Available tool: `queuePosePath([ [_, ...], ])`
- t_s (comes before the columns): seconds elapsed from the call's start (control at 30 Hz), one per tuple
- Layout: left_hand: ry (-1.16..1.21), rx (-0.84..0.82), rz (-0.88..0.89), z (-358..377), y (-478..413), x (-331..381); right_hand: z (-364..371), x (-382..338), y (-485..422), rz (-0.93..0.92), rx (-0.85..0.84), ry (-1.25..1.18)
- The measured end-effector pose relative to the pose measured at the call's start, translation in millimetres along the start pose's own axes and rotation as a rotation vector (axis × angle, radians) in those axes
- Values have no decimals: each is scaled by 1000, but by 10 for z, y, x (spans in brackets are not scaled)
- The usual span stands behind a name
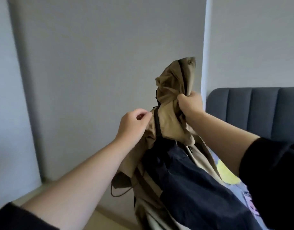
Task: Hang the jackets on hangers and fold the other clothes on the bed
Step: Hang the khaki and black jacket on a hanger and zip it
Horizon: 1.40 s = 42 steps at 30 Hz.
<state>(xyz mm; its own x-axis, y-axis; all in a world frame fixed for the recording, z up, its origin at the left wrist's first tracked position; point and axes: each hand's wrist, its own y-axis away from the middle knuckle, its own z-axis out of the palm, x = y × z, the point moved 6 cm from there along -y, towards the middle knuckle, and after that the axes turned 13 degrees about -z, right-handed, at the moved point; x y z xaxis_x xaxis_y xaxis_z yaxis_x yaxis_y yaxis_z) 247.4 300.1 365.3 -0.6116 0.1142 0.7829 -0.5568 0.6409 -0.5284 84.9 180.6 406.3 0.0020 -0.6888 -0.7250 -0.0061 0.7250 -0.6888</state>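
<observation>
A tan jacket with a dark navy lining hangs in the air in front of me, bunched and twisted. My right hand grips a gathered fold near its top, fist closed around the cloth. My left hand pinches the jacket's left edge beside a black strip, fingers curled. A dark drawcord dangles below. No hanger shows.
A grey wall fills the view ahead, with a white vertical strip at its right edge. A dark blue padded headboard stands at right. Patterned bedding shows under my right arm. Pale floor lies below.
</observation>
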Motion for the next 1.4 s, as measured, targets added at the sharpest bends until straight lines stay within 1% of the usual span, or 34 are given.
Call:
queuePosePath([
  [0.07,-92,264,146,-479,-55,199,234,-330,-94,-42,11,-95],
  [0.1,-115,351,233,-672,-52,307,332,-471,-123,-50,17,-143],
  [0.13,-134,360,290,-800,-64,399,423,-593,-138,-50,24,-189],
  [0.17,-163,294,308,-864,-99,462,504,-681,-146,-47,35,-234],
  [0.23,-257,83,261,-864,-162,478,654,-790,-115,-22,27,-324],
  [0.27,-315,8,239,-850,-178,444,715,-804,-82,1,14,-357],
  [0.3,-392,-22,238,-846,-192,400,765,-798,-43,26,-7,-385],
  [0.37,-536,4,290,-872,-201,329,824,-736,51,68,-53,-414],
  [0.43,-545,64,306,-932,-210,264,829,-621,138,98,-98,-412],
  [0.53,-405,77,165,-1025,-323,73,763,-388,219,158,-183,-391],
  [0.6,-298,97,16,-1115,-408,-135,598,-181,224,224,-176,-354],
  [0.67,-131,146,-151,-1224,-451,-394,390,29,213,278,-147,-327],
  [0.73,-5,185,-260,-1267,-472,-611,223,195,218,304,-137,-289],
  [0.9,115,237,-402,-1106,-450,-806,21,373,241,325,-117,-219],
  [1.03,200,188,-459,-986,-445,-777,-29,372,242,337,-142,-255],
  [1.07,254,166,-457,-964,-445,-762,-34,333,233,320,-210,-274],
  [1.1,319,143,-445,-946,-442,-741,-21,291,238,306,-360,-304],
  [1.13,393,121,-429,-929,-440,-715,2,237,286,302,-600,-335],
  [1.2,555,94,-415,-914,-435,-665,-26,175,509,289,-1153,-367],
  [1.23,617,85,-414,-902,-437,-647,-75,180,593,286,-1333,-392],
  [1.27,649,67,-412,-871,-434,-622,-111,210,610,303,-1376,-400],
  [1.3,653,35,-412,-814,-419,-592,-113,250,583,341,-1323,-417],
  [1.37,625,-55,-405,-627,-357,-522,-55,332,457,361,-1032,-426],
  [1.4,599,-100,-399,-516,-318,-491,-19,342,424,358,-928,-404],
])
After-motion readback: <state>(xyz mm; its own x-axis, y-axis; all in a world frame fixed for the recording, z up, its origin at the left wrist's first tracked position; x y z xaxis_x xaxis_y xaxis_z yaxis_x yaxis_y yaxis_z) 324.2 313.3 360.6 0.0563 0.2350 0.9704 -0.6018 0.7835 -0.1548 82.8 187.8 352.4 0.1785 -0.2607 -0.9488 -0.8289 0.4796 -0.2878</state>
